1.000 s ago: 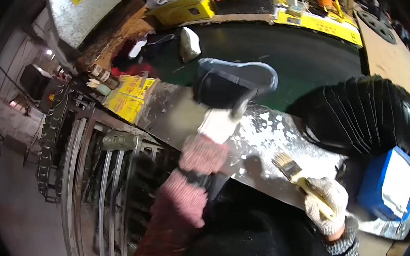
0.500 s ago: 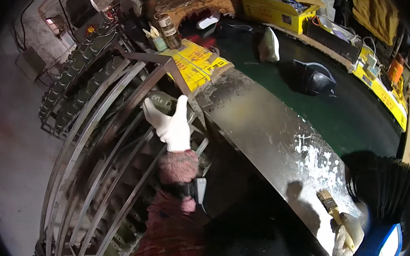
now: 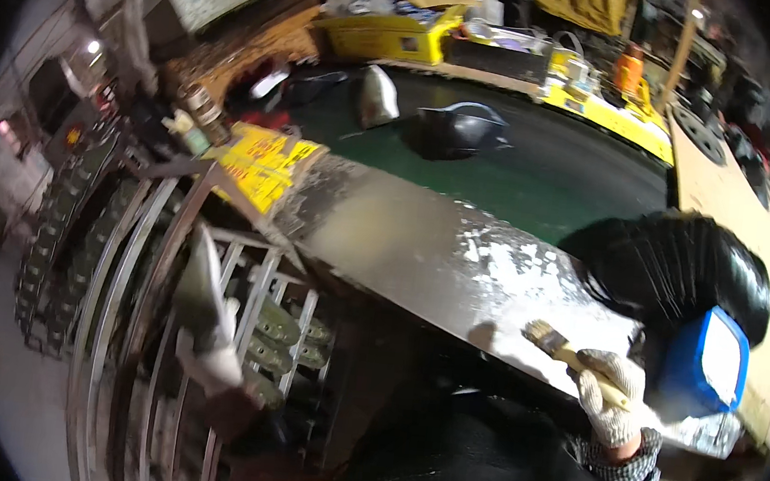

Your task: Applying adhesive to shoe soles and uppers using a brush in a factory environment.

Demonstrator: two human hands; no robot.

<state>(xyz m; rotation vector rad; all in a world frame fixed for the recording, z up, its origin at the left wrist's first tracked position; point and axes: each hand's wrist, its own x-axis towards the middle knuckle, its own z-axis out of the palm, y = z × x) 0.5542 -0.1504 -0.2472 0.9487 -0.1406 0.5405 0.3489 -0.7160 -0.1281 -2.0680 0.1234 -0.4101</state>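
My left hand [image 3: 211, 365], in a white glove and smeared by motion, grips a curved green-grey piece [image 3: 199, 289] with a pale edge. It is at the metal rack [image 3: 154, 246], where several dark green rounded pieces [image 3: 273, 324] sit in rows. My right hand [image 3: 613, 397], in a knitted off-white glove, is closed round the handle of a flat paintbrush [image 3: 553, 340]. The bristles are over the white-smeared end of the metal-topped bench [image 3: 377, 230], near its front edge.
Beside my right hand stands a blue container [image 3: 705, 364], in front of a fanned stack of black curved sheets [image 3: 680, 260]. On the dark green surface lie a black curved shell [image 3: 465, 130] and a pale pointed piece [image 3: 379, 98]. Yellow cardboard [image 3: 258, 165] covers the bench's left end.
The view has swung to the right. My left hand, spread at a dark green piece in the rack before, now holds a curved green-grey piece lower down. The right hand still holds the paintbrush.
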